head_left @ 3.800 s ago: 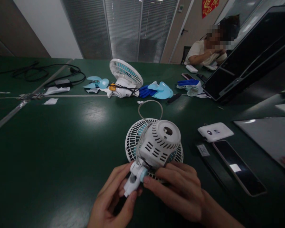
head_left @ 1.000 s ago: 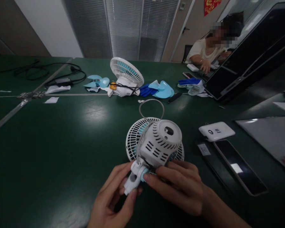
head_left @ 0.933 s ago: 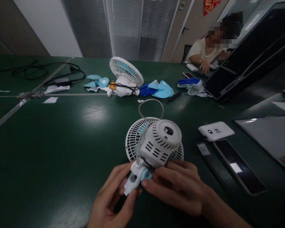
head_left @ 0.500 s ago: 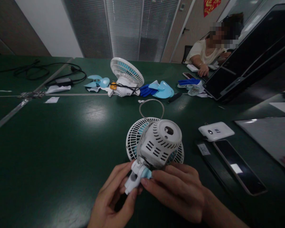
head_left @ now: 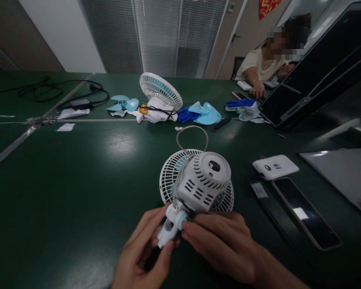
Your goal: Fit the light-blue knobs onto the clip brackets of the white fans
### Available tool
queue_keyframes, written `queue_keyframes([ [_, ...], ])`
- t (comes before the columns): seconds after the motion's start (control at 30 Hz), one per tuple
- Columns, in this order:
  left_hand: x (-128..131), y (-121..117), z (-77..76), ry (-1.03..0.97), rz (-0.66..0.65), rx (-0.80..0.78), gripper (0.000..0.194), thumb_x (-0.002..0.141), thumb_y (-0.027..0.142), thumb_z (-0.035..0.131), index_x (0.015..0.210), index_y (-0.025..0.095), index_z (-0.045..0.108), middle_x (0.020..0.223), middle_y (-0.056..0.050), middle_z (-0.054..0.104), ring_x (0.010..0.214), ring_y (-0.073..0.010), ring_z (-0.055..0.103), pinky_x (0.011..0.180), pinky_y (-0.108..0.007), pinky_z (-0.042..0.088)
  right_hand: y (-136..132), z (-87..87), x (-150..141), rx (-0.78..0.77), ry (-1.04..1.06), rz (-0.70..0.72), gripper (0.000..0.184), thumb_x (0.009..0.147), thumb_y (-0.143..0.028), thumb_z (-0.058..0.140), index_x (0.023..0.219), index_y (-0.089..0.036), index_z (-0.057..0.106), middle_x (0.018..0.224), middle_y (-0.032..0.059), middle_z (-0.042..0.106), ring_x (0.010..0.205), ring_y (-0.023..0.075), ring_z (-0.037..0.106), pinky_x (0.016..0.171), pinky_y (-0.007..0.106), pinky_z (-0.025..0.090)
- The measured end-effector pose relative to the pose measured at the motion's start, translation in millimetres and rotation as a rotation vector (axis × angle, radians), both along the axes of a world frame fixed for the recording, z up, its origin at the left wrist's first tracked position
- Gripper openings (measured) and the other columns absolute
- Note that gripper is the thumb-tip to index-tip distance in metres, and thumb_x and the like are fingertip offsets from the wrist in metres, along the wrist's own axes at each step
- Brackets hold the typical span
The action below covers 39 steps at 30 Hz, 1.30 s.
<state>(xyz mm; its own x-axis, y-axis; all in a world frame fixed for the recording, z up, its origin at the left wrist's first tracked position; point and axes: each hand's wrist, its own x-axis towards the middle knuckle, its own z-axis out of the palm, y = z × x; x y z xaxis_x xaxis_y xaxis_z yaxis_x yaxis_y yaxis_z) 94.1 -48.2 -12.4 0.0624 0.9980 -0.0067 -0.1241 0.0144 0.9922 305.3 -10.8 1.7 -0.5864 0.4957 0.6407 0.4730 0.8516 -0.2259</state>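
A small white fan (head_left: pixel 198 184) lies face down on the green table, its slotted motor housing upward and its grille (head_left: pixel 167 176) against the tabletop. Pale blue blades show through the grille. My left hand (head_left: pixel 147 249) grips the fan's white clamp bracket (head_left: pixel 167 230) between thumb and fingers. On the bracket's right side sits a light blue knob (head_left: pixel 182 220), pinched by my right hand (head_left: pixel 225 245), whose fingertips partly cover it. A grey cord (head_left: pixel 192 127) loops up behind the housing.
Behind stand a second fan (head_left: pixel 161 96), loose blue fan blades (head_left: pixel 206 113) and gloves (head_left: pixel 242 108). To the right lie a phone (head_left: pixel 305 212), a white device (head_left: pixel 276 166) and a black strap (head_left: pixel 269 208). A monitor (head_left: pixel 325 64) leans at right; a person (head_left: pixel 257 70) sits beyond.
My right hand's fingers have shifted round the blue knob, covering more of it than half a second ago. The fan and my left hand stay in place. The other person's hand has moved down.
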Motion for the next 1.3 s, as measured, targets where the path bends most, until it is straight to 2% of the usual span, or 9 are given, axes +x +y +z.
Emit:
queue_keyframes([
  [0.1, 1, -1, -0.8, 0.002, 0.006, 0.007, 0.036, 0.093, 0.026, 0.067, 0.127, 0.035, 0.072, 0.127, -0.006, 0.067, 0.106, -0.0209, 0.071, 0.084, -0.022, 0.064, 0, 1.3, -1, 0.040, 0.010, -0.071, 0.024, 0.095, -0.013, 0.067, 0.118, -0.010, 0.067, 0.089, 0.0023, 0.074, 0.072, 0.0101, 0.070, 0.060, 0.023, 0.054],
  [0.27, 1, -1, -0.1, 0.013, 0.012, -0.010, 0.034, 0.092, 0.026, 0.069, 0.125, 0.033, 0.073, 0.124, -0.007, 0.068, 0.095, -0.0192, 0.072, 0.079, -0.023, 0.065, -1, 5.3, -12, -0.010, 0.077, -0.165, 0.003, 0.096, -0.015, 0.066, 0.095, -0.015, 0.069, 0.075, -0.0020, 0.071, 0.062, 0.0076, 0.065, 0.059, 0.023, 0.051],
  [0.33, 1, 0, 1.4, 0.022, 0.012, -0.014, 0.034, 0.091, 0.027, 0.070, 0.124, 0.032, 0.074, 0.124, -0.007, 0.069, 0.096, -0.0199, 0.073, 0.078, -0.022, 0.065, 0, 7.8, -11, -0.006, 0.080, -0.152, 0.005, 0.097, -0.015, 0.064, 0.097, -0.014, 0.069, 0.076, -0.0015, 0.070, 0.062, 0.0079, 0.064, 0.058, 0.023, 0.050],
  [0.43, 0, 1, 3.4, 0.025, 0.017, -0.016, 0.033, 0.090, 0.027, 0.070, 0.122, 0.031, 0.075, 0.124, -0.007, 0.069, 0.104, -0.0224, 0.071, 0.080, -0.023, 0.065, 4, 13.4, -4, 0.051, 0.013, -0.036, 0.015, 0.098, -0.013, 0.057, 0.107, -0.014, 0.070, 0.076, -0.0008, 0.067, 0.059, 0.0091, 0.061, 0.052, 0.024, 0.046],
  [0.53, 0, 1, 3.3, 0.022, 0.007, -0.022, 0.034, 0.090, 0.027, 0.070, 0.124, 0.029, 0.074, 0.122, -0.008, 0.069, 0.099, -0.0211, 0.072, 0.082, -0.024, 0.065, 7, 17.5, 3, 0.067, -0.067, 0.036, 0.024, 0.100, -0.013, 0.050, 0.110, -0.014, 0.071, 0.077, 0.0008, 0.066, 0.059, 0.0110, 0.060, 0.050, 0.025, 0.045],
  [0.73, 1, 0, 0.5, -0.008, 0.003, -0.019, 0.035, 0.091, 0.026, 0.070, 0.125, 0.032, 0.073, 0.122, -0.006, 0.068, 0.099, -0.0206, 0.072, 0.082, -0.024, 0.064, 3, 8.9, -4, 0.056, 0.029, -0.086, 0.010, 0.093, -0.012, 0.068, 0.103, -0.011, 0.071, 0.076, 0.0001, 0.068, 0.060, 0.0094, 0.060, 0.055, 0.025, 0.047],
  [0.83, 1, 0, 1.4, 0.000, -0.006, -0.023, 0.035, 0.091, 0.026, 0.070, 0.125, 0.032, 0.073, 0.121, -0.007, 0.068, 0.095, -0.0197, 0.073, 0.078, -0.023, 0.065, 3, 8.7, -8, 0.058, 0.061, -0.136, 0.004, 0.094, -0.011, 0.067, 0.097, -0.012, 0.070, 0.075, -0.0002, 0.068, 0.061, 0.0087, 0.061, 0.057, 0.024, 0.049],
  [1.03, 0, 3, 4.5, 0.011, -0.010, -0.005, 0.034, 0.091, 0.027, 0.070, 0.124, 0.030, 0.073, 0.118, -0.007, 0.070, 0.091, -0.0188, 0.073, 0.078, -0.024, 0.065, 7, 23.0, 3, 0.098, -0.060, 0.022, 0.026, 0.102, -0.013, 0.047, 0.109, -0.012, 0.072, 0.079, 0.0022, 0.068, 0.062, 0.0113, 0.063, 0.050, 0.025, 0.048],
  [1.3, 1, -1, 0.6, 0.017, 0.018, -0.012, 0.034, 0.091, 0.026, 0.069, 0.125, 0.032, 0.073, 0.124, -0.006, 0.068, 0.107, -0.0222, 0.071, 0.084, -0.024, 0.064, 4, 12.0, 1, 0.137, -0.028, -0.080, 0.018, 0.091, -0.020, 0.074, 0.107, -0.012, 0.072, 0.078, -0.0009, 0.071, 0.062, 0.0092, 0.063, 0.054, 0.025, 0.051],
])
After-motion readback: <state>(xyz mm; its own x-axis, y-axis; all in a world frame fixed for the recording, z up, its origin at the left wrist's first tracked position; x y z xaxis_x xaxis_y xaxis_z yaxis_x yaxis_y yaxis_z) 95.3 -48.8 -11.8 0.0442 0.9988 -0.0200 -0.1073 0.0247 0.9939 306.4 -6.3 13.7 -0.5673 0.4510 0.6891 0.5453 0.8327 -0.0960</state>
